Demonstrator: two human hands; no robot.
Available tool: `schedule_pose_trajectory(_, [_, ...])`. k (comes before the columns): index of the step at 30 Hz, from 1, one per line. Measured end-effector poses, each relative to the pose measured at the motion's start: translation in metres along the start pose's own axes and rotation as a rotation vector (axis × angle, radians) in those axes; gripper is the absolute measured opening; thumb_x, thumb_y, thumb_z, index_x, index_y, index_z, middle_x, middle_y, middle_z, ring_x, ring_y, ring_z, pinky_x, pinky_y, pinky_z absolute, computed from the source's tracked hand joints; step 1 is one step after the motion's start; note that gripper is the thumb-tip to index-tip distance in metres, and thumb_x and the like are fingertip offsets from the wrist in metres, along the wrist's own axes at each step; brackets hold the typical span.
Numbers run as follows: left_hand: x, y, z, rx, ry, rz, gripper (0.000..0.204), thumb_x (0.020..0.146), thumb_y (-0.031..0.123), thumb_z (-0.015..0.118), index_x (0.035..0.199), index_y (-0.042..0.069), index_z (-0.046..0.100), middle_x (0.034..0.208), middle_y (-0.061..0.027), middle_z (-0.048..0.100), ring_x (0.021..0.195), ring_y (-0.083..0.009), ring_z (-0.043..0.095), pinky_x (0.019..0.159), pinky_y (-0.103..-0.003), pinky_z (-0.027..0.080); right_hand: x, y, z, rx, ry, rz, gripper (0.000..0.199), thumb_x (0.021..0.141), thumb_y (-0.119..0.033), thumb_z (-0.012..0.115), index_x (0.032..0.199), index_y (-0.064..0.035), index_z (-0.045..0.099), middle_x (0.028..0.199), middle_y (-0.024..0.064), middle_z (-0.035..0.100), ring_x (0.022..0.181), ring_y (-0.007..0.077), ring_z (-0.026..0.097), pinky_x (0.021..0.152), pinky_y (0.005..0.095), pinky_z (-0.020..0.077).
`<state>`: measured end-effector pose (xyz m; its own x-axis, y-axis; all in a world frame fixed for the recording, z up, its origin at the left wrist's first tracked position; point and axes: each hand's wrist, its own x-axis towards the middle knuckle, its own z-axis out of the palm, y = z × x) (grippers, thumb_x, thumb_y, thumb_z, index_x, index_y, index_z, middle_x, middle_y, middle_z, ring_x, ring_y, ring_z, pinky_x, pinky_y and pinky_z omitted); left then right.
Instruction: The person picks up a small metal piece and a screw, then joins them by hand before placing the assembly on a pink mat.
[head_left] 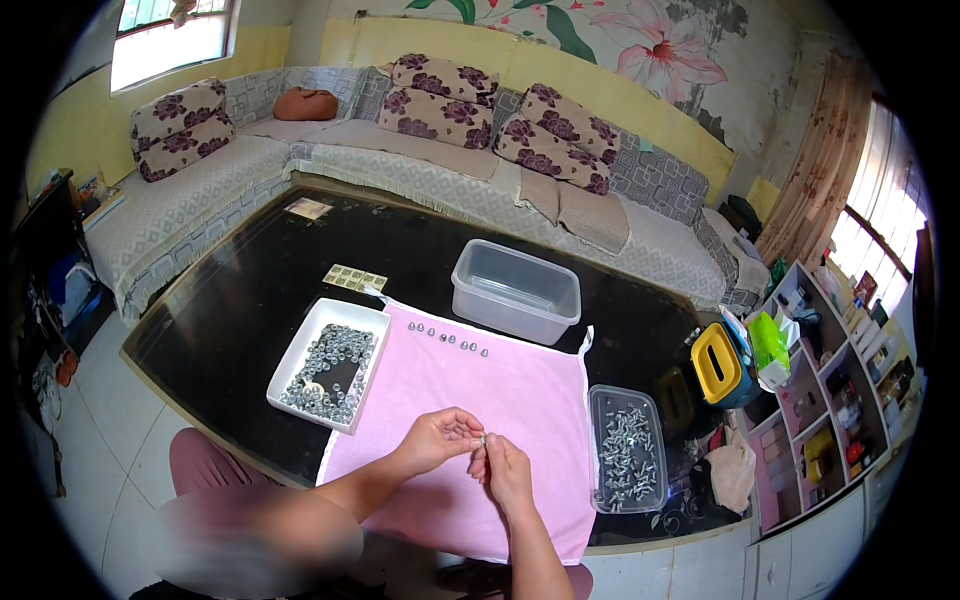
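Observation:
Over a pink cloth (440, 370), my left hand (438, 440) and my right hand (508, 474) meet with fingertips pinched around one small metal fastener (484, 438). It is mostly covered by the fingers, so I cannot tell whether it is one piece or two. Beyond my hands, a row of several small metal pieces (444, 338) stands on the far part of the cloth. To the left sits a white box (283, 372) of shiny nuts (335, 365). On the right, a clear plastic tray (655, 470) holds many silver bolts (628, 455).
A translucent plastic tub (515, 305) stands on the black table (230, 270) past the cloth. Near it lies a small patterned card (355, 277). At the right are a yellow-topped tissue box (715, 362), a beige cloth (732, 470) and a shelf unit (820, 400). A sofa (420, 180) lines the back.

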<state>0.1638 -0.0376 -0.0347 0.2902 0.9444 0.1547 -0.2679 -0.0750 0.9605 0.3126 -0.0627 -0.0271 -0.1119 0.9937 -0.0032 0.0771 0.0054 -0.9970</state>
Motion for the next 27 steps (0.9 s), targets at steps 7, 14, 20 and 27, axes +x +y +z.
schedule_pose_trajectory(7, [0.001, -0.0005, 0.0, -0.006, -0.004, -0.002, 0.019, 0.076, -0.001, 0.063, 0.094, 0.0, 0.056, 0.085, -0.0038, 0.06, 0.079, -0.0082, 0.056, 0.074, -0.022, 0.047, -0.0002, -0.0032, -0.0019, 0.105, -0.053, 0.079, 0.032, 0.094, -0.026, 0.038, 0.08, -0.0013, 0.052, 0.063, 0.0076, 0.056, 0.054, 0.011, 0.051, 0.049, 0.0217, 0.0411])
schedule_pose_trajectory(14, [0.0012, 0.0013, 0.0008, -0.047, 0.004, -0.008, 0.019, 0.076, -0.001, 0.063, 0.094, -0.001, 0.056, 0.085, -0.0043, 0.06, 0.079, -0.0086, 0.056, 0.074, -0.022, 0.047, 0.0005, 0.0016, 0.0018, 0.206, 0.007, 0.025, 0.027, 0.093, -0.024, 0.039, 0.083, -0.0018, 0.051, 0.065, 0.0078, 0.056, 0.055, 0.0111, 0.052, 0.05, 0.021, 0.0417])
schedule_pose_trajectory(20, [0.0018, 0.0008, 0.0009, -0.006, 0.02, 0.009, 0.019, 0.076, -0.002, 0.064, 0.093, 0.0, 0.056, 0.084, -0.0043, 0.06, 0.079, -0.0085, 0.057, 0.073, -0.022, 0.047, -0.0016, -0.0074, 0.0058, 0.303, 0.099, 0.038, 0.021, 0.09, -0.019, 0.048, 0.082, -0.0009, 0.053, 0.064, 0.0056, 0.056, 0.056, 0.0095, 0.052, 0.05, 0.0204, 0.0428])
schedule_pose_trajectory(27, [0.0001, 0.0046, 0.0014, -0.01, 0.008, -0.002, 0.019, 0.076, -0.001, 0.064, 0.094, 0.0, 0.057, 0.084, -0.0032, 0.06, 0.078, -0.0073, 0.056, 0.073, -0.021, 0.047, 0.0002, -0.003, 0.0013, 0.291, 0.043, 0.054, 0.022, 0.091, -0.02, 0.045, 0.083, -0.0013, 0.052, 0.067, 0.0082, 0.058, 0.056, 0.0124, 0.053, 0.053, 0.0215, 0.0435])
